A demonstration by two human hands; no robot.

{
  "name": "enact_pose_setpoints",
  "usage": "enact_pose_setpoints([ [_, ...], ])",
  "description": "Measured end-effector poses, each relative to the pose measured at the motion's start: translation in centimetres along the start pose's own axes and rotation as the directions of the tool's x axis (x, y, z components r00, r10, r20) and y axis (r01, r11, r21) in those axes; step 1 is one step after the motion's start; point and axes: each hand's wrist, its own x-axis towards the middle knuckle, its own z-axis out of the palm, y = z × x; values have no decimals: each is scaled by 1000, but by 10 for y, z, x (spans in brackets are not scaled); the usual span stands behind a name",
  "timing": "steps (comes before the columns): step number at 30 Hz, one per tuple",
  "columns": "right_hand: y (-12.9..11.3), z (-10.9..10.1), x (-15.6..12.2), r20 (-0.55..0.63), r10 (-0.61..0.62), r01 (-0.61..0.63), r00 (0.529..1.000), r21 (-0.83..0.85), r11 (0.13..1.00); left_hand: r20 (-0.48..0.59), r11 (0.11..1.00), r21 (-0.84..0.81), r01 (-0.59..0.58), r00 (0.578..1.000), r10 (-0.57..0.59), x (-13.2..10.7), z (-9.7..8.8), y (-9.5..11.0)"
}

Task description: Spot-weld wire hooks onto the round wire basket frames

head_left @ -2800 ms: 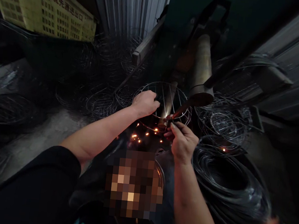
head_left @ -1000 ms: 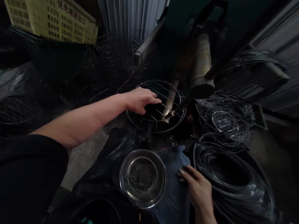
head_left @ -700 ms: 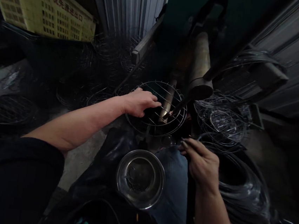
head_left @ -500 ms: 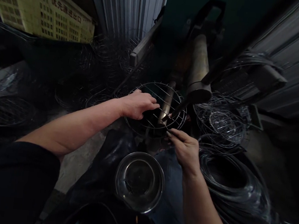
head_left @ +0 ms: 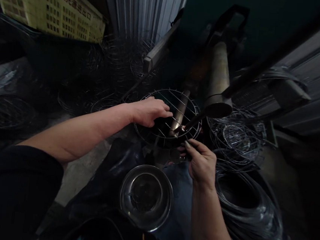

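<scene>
A round wire rack [head_left: 174, 118] with parallel bars lies over the lower metal cylinder [head_left: 181, 110] of a machine. My left hand [head_left: 151, 112] is closed on the rack's left side, its fingers partly hidden beneath. A dark rod slants down from the thick upper cylinder [head_left: 220, 78] to the rack's near right part. Just off the rack's near right rim, my right hand [head_left: 203, 162] has thumb and fingers pinched together. What they hold, if anything, is too small and dark to make out. Below the hands, a shiny metal bowl [head_left: 126, 192] rests at my lap.
Coiled wire [head_left: 263, 220] lies at the right, below a pile of wire rounds [head_left: 236, 136]. A yellow crate [head_left: 73, 17] stands at upper left. More wire racks [head_left: 6, 112] sit in the dark on the left. A bar [head_left: 157, 53] juts out behind the rack.
My right hand has drawn slightly right, away from the rack; a thin piece showing at its fingertips before is no longer distinct. My left hand stays on the rack. The view has shifted a little.
</scene>
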Motion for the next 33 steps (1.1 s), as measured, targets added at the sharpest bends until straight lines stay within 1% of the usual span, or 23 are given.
enact_pose_setpoints([
  [4,-4,-1,-1,85,83,-69,993,-148,987,-11,1000,-8,-25,1000,25,0,3,-1],
  [8,-14,1,0,84,114,-93,990,-227,969,-23,999,15,-45,999,45,1,5,-4],
  [11,-14,2,1,96,153,-127,984,-239,963,-44,998,6,-65,997,65,1,6,-6],
  [14,-9,1,3,86,184,-164,979,-203,965,-32,998,0,-70,997,70,1,6,-6],
  [16,-6,2,4,78,158,-142,984,-182,973,-17,998,14,-62,998,63,2,5,-6],
  [20,-3,4,2,83,37,-25,996,-136,990,-6,998,43,-41,999,42,3,3,-7],
  [22,-1,4,2,83,8,3,996,-135,991,-3,998,52,-38,999,38,4,2,-9],
  [28,3,2,8,92,-6,17,996,-118,993,7,998,52,-28,1000,28,9,2,-13],
  [33,1,4,12,80,-1,11,997,-117,993,8,999,33,-37,999,37,14,4,-18],
])
